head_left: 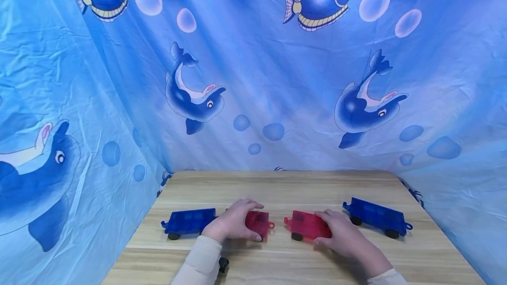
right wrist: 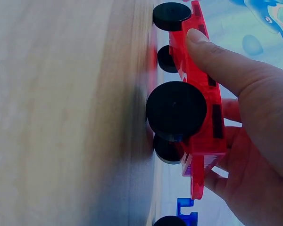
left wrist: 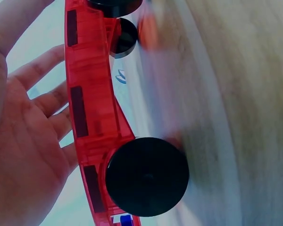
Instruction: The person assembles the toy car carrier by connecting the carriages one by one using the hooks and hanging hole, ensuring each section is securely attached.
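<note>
As the red wagons (head_left: 307, 225) look light and stiff, left hand (head_left: 235, 222) and right hand (head_left: 341, 233), half-curled, sensibly grip their long sides.

A plain cream left sleeve (head_left: 199, 261), lightly creased, and a right sleeve (head_left: 388, 278) of matching cream

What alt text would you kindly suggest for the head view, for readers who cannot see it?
A left hand holds one red toy wagon and a right hand holds another red wagon, a gap between the wagons, on a wooden table. One blue wagon stands further left, another blue wagon further right. Behind hangs blue fabric printed with dolphins and fish.
</note>
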Demonstrator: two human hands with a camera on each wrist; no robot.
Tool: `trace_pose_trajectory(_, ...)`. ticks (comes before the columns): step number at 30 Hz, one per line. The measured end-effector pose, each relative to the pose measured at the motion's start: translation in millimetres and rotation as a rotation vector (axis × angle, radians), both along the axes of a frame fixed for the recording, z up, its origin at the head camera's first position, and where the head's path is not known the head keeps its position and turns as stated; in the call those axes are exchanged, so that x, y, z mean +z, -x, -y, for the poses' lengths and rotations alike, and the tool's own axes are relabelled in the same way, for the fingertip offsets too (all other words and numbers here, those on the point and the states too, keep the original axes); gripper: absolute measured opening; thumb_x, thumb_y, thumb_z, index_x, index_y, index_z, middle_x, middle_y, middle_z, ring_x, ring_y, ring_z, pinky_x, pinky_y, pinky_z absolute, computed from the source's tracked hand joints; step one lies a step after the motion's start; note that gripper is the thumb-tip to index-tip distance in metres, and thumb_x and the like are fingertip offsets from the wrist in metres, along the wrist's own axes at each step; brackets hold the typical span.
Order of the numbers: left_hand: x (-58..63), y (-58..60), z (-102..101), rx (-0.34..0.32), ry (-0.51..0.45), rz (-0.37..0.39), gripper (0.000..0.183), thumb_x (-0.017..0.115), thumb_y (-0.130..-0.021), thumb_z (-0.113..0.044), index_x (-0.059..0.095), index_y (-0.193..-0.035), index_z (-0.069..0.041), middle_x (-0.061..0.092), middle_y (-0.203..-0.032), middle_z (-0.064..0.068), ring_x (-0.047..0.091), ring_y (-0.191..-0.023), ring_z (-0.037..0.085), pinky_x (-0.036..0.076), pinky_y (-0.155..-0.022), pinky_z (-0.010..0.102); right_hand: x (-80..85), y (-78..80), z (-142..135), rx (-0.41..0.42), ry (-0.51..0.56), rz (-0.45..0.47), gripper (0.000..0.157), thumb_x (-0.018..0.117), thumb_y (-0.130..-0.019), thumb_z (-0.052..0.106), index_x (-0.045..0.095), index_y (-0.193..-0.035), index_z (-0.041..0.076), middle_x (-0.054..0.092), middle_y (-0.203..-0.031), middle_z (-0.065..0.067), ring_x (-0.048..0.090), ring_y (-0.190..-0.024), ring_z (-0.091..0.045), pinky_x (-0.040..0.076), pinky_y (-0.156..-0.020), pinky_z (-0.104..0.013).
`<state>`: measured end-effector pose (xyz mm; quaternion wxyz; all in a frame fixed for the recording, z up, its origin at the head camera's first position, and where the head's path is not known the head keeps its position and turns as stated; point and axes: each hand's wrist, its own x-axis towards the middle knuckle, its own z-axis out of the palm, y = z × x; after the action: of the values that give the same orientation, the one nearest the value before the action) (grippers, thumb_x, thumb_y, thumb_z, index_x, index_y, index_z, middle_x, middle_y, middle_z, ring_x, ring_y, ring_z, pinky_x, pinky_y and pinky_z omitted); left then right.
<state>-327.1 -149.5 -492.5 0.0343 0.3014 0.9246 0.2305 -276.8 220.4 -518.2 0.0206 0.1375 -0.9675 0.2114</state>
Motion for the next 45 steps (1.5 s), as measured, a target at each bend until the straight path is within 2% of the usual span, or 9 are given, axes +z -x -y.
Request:
trace_pose_trajectory(7,-1.7,-2.2,-2.2,-0.013,0.018,0.009,0.086,0.096,-0.073,-0.049,0.060,-0.147,-0.024,0.056,-0.145,-0.009,0.051,-0.132,0.021,0.053,-0.102,0.043,2.0,-2.0,0.6,-0.008,0.004,0.023,0.089,0.091,-0.074,0.058,0.062,-0.147,0.016,0.061,-0.142,-0.012,0.055,-0.129,-0.038,0.048,-0.102,-0.064)
trace_pose_trajectory(13,-3.5,-0.8,-2.8,-0.035,-0.013,0.057,0.083,0.098,-0.074,-0.038,0.061,-0.147,-0.020,0.062,-0.137,-0.008,0.057,-0.123,0.017,0.054,-0.099,0.037,3.5,-3.6,1.5,0.007,-0.014,0.002,0.088,0.090,-0.075,0.058,0.062,-0.146,0.014,0.064,-0.136,-0.007,0.058,-0.123,-0.032,0.049,-0.102,-0.059)
trace_pose_trajectory(17,-3.7,-0.4,-2.8,-0.036,-0.029,0.083,0.082,0.097,-0.075,-0.033,0.060,-0.147,-0.021,0.062,-0.136,-0.008,0.060,-0.121,0.017,0.055,-0.098,0.037,2.9,-3.9,1.2,0.009,-0.021,-0.006,0.088,0.090,-0.074,0.059,0.062,-0.146,0.015,0.064,-0.135,-0.007,0.059,-0.123,-0.031,0.048,-0.103,-0.059)
trace_pose_trajectory(23,-5.4,1.4,-1.8,-0.036,-0.032,0.095,0.079,0.097,-0.075,-0.033,0.061,-0.145,-0.025,0.062,-0.135,-0.010,0.060,-0.120,0.017,0.055,-0.098,0.036,2.1,-3.7,0.8,0.017,-0.021,-0.016,0.088,0.091,-0.074,0.058,0.063,-0.145,0.014,0.065,-0.132,-0.005,0.059,-0.120,-0.030,0.049,-0.101,-0.058)
trace_pose_trajectory(39,0.6,1.6,3.1,-0.019,-0.071,0.148,0.076,0.098,-0.074,-0.033,0.063,-0.141,-0.028,0.062,-0.134,-0.013,0.059,-0.121,0.015,0.055,-0.098,0.037,1.3,-4.3,1.5,0.020,-0.025,-0.010,0.090,0.090,-0.073,0.061,0.063,-0.146,0.016,0.065,-0.130,-0.003,0.059,-0.118,-0.028,0.049,-0.100,-0.057)
trace_pose_trajectory(45,2.1,1.4,3.4,-0.029,-0.072,0.150,0.077,0.098,-0.074,-0.033,0.062,-0.141,-0.028,0.062,-0.133,-0.014,0.059,-0.120,0.014,0.055,-0.097,0.036,-0.1,-4.6,2.4,0.044,-0.022,-0.020,0.089,0.091,-0.073,0.060,0.063,-0.145,0.015,0.065,-0.128,-0.001,0.061,-0.115,-0.025,0.044,-0.102,-0.059)
